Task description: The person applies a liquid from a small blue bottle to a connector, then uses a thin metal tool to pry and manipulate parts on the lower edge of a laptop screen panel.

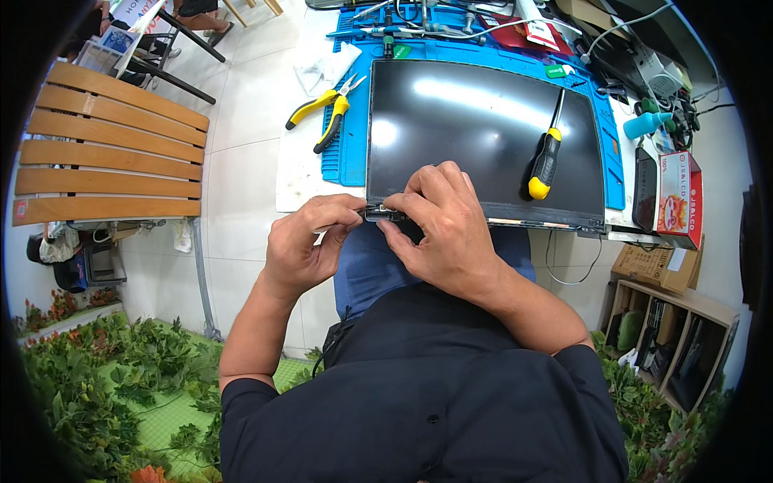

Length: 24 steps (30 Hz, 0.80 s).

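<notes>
A dark flat screen panel [475,133] lies on the blue work mat [348,153], its near edge towards me. At its near left corner sits a small dark metal piece [383,213] with a shiny part, hinge-like in shape. My left hand [310,241] pinches the outer end of that piece between thumb and forefinger. From the other side, my right hand [439,217] grips it with thumb and fingertips, its knuckles above the panel's edge. Fingers partly cover the piece. A yellow-black screwdriver [546,165] rests on the panel's right part.
Yellow-black pliers [332,111] lie left of the panel, beside crumpled white tissue [326,68]. Cables and tools crowd the mat's far edge. A light-blue bottle [646,125] and a red-white box [680,200] stand at right. A slatted wooden bench [113,149] is at left.
</notes>
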Available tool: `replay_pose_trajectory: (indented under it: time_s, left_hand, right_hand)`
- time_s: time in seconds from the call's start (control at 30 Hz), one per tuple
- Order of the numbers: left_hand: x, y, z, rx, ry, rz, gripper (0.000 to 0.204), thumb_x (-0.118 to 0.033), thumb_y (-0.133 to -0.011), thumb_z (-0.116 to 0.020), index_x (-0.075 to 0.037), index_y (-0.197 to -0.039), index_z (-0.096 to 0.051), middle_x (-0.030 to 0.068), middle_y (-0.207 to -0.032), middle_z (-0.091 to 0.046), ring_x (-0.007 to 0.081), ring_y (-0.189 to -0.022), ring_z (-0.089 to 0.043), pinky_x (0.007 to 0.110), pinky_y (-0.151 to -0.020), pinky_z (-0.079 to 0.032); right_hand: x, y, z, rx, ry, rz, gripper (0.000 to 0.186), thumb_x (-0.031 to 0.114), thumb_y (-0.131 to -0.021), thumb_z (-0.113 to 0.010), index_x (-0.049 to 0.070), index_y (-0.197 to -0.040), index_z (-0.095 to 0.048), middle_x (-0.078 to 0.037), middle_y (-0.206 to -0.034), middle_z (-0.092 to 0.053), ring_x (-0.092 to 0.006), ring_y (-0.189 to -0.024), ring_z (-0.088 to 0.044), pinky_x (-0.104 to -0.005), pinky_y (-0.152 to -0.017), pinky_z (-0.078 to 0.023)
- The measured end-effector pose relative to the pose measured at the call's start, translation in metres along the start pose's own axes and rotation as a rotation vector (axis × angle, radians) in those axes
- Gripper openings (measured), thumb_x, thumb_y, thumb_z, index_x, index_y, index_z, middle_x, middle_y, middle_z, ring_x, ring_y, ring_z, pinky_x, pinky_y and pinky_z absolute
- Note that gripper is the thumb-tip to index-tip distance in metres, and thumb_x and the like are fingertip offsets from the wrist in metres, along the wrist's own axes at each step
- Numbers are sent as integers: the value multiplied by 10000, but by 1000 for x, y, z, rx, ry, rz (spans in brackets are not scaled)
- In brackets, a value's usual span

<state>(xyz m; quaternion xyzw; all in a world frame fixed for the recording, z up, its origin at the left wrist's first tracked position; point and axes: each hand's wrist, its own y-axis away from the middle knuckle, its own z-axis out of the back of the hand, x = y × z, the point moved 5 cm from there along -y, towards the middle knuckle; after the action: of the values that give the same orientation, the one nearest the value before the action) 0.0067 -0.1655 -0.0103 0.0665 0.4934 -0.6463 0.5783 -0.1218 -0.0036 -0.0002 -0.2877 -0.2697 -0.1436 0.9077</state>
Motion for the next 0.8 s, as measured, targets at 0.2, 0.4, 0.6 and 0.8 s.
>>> replay_pose_trajectory:
  time_s: [0.2, 0.4, 0.6, 0.8]
  left_hand:
    - [-3, -3, -1, 10, -26, -16, 378, 148, -856, -832, -55, -1142, -691, 160, -1129, -843, 304, -994, -852, 368, -828, -695]
    - [-8, 5, -5, 9, -159, -150, 369, 158, -899, -813, -37, -1165, -648, 229, -1124, -836, 340, -1012, -855, 388, -841, -708]
    - [-7, 13, -12, -68, -147, -209, 362, 169, -945, -785, -19, -1188, -594, 276, -1109, -828, 377, -1033, -854, 419, -875, -717]
    - [-2, 19, -15, -116, -111, -202, 354, 160, -964, -780, -21, -1188, -574, 289, -1107, -824, 384, -1044, -852, 431, -894, -715]
  right_hand:
    - [-1, 1, -2, -2, -1, 7, 252, 110, -806, -917, 34, -1011, -792, -91, -1027, -601, -287, -1005, -575, -433, -865, -470]
    - [0, 0, -1, -5, -3, 8, 252, 102, -800, -912, 34, -1012, -795, -87, -1017, -602, -283, -992, -575, -432, -854, -468]
    - [6, -3, -3, -1, 14, 58, 212, 72, -825, -866, 37, -1024, -802, -73, -995, -607, -277, -986, -577, -429, -842, -465]
    - [9, -1, -8, -15, 25, 67, 229, 48, -835, -836, 26, -1062, -816, -68, -993, -620, -272, -986, -583, -421, -836, -466]
